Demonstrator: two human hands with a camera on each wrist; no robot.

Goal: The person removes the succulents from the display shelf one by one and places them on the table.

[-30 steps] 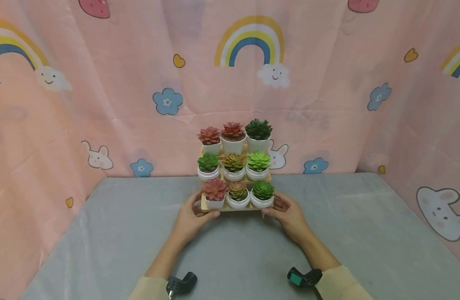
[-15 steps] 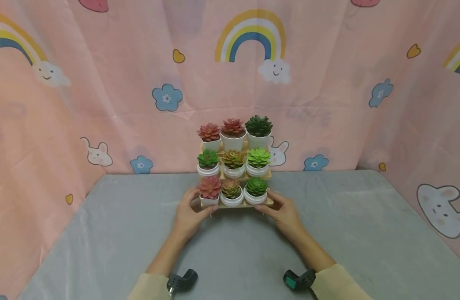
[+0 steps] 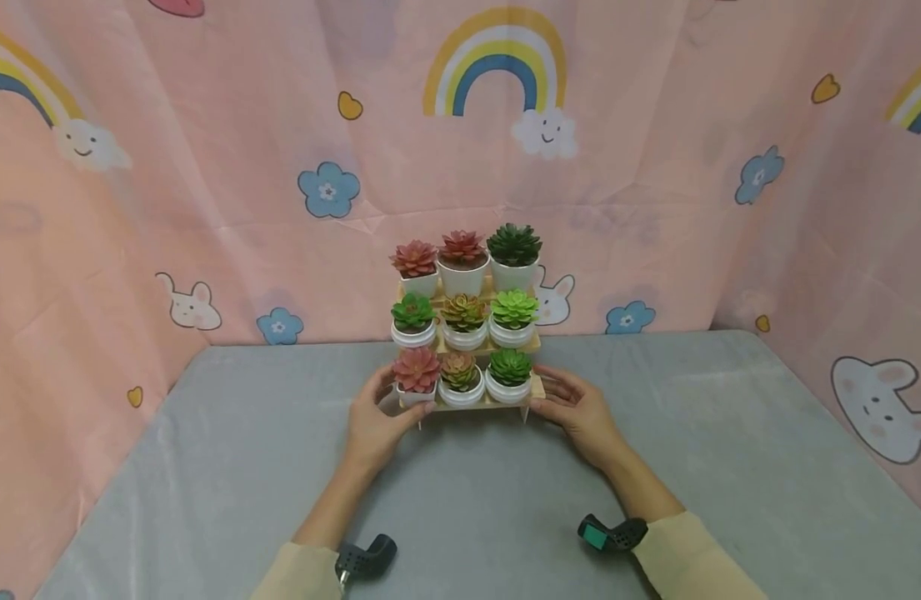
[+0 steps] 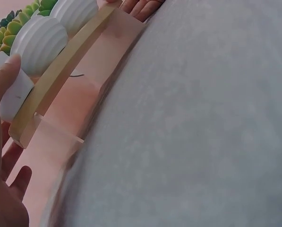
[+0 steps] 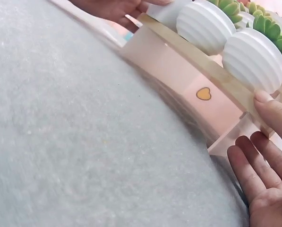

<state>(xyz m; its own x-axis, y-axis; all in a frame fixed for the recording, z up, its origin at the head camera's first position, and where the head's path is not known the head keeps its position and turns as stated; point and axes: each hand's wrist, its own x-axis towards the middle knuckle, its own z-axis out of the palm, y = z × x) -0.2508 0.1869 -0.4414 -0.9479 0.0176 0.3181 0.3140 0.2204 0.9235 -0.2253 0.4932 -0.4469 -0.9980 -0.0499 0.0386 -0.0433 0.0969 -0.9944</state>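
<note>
A tiered wooden stand (image 3: 537,388) on clear supports (image 4: 60,127) bears three rows of small potted succulents in white pots. The front row has a pink succulent (image 3: 417,369), a brownish-green one (image 3: 460,373) and a green one (image 3: 509,367). My left hand (image 3: 375,421) holds the stand's front left corner, its thumb against the square pot (image 4: 15,94) and its fingers below the shelf. At the front right corner my right hand (image 3: 583,417) grips the shelf end, thumb by the ribbed pot (image 5: 254,61) and fingers under the board beside a clear support.
A grey cloth-covered table (image 3: 460,508) lies under the stand. Behind and beside it hangs a pink printed curtain (image 3: 227,167). A dark wrist camera sits on each forearm, one on the left (image 3: 365,557) and one on the right (image 3: 612,533).
The front-row pots have shifted left along their shelf, leaving bare wood at its right end. My right hand went left with them, then drew back right to the shelf end.
</note>
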